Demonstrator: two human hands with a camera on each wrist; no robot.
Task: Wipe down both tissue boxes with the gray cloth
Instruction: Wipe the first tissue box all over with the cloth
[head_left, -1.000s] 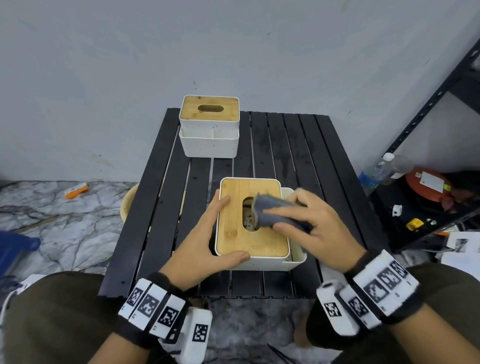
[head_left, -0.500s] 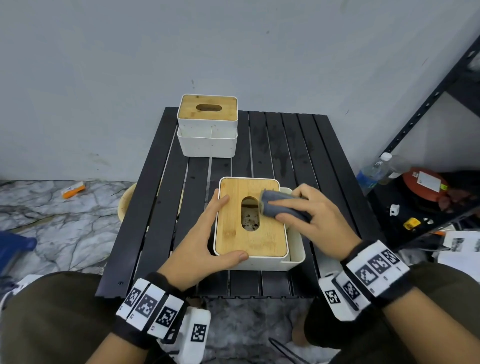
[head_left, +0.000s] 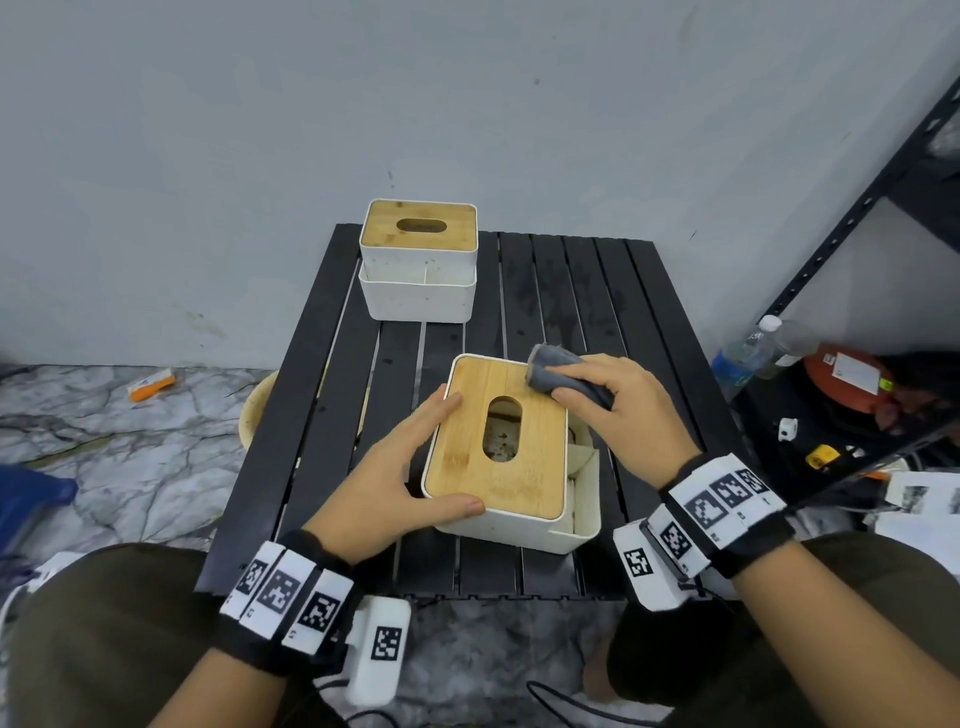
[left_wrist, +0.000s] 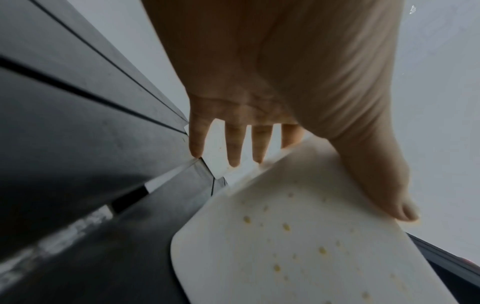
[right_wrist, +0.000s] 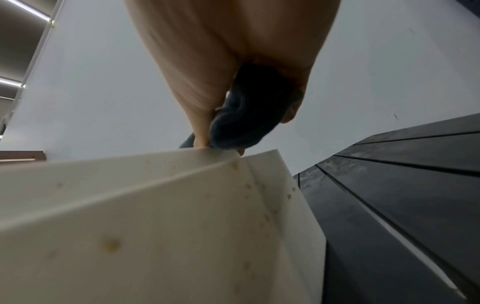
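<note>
Pressing gray cloth (head_left: 558, 375) on near tissue box (head_left: 501, 447) lid.

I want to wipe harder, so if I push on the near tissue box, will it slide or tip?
The near box probably slides: smooth white walls on a slatted table, which is likely why the left hand braces it. Tipping seems unlikely; it sits low and wide. The wooden lid might shift.
</note>
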